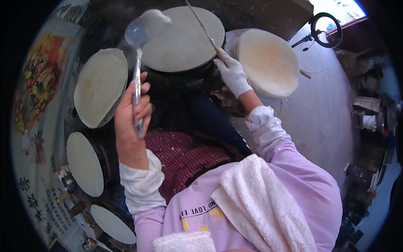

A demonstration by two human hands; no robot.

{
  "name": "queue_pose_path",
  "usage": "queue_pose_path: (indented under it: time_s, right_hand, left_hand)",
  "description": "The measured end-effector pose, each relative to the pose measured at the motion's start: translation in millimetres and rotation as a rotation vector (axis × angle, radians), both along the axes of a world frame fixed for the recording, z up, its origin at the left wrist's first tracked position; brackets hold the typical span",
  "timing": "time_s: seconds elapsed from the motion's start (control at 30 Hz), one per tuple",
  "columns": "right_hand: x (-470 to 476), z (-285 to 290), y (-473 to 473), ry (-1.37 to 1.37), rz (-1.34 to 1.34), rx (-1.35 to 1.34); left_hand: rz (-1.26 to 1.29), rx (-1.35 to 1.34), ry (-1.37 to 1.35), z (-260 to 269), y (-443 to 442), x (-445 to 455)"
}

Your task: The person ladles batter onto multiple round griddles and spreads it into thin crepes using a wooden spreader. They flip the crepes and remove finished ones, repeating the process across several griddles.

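My bare left hand (133, 116) grips the handle of a metal ladle (136, 32), whose bowl hangs over the left edge of a round griddle covered by a pale flatbread (185, 41). A whitish lump, probably batter, lies beside the ladle bowl. In a white knit glove, my right hand (231, 71) holds a long thin stick (201, 25) that slants over the right part of this griddle. Just right of that hand stands a tall stack of round flatbreads (267, 63), the top one lightly browned.
Three more round griddles carry pale flatbreads, at the left (101, 88), below it (85, 163) and lower left (113, 223). A printed banner (41, 85) runs along the left. A ring light (326, 30) stands upper right. A small stick end (305, 74) pokes out beside the stack.
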State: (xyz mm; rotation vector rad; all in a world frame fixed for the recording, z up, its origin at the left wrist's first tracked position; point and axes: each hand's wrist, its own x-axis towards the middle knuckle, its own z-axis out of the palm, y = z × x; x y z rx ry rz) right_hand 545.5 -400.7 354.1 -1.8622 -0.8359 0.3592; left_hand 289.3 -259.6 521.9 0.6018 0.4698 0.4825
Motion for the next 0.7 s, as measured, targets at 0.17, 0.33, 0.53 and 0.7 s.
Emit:
queue_pose_path:
  time_s: [0.17,0.33,0.53,0.7]
  right_hand:
    - [-42.1,24.5,14.7,-0.279,0.299,-0.584]
    - [0.9,-4.4,-7.0,-0.244,0.023,-0.302]
    - [-69.9,-14.4,-62.6,-0.296,0.428,-0.412]
    - [-109.3,2.5,-0.3,-0.004,0.375,-0.03]
  left_hand:
    - [-0.047,-0.16,0.037,6.2,-3.1,23.4]
    - [0.062,-0.207,0.058,36.8,-44.4,-43.5]
    - [0.248,-0.359,0.04,38.0,-106.2,-140.8]
    - [0.342,-0.35,0.032,-5.4,-133.6,-211.0]
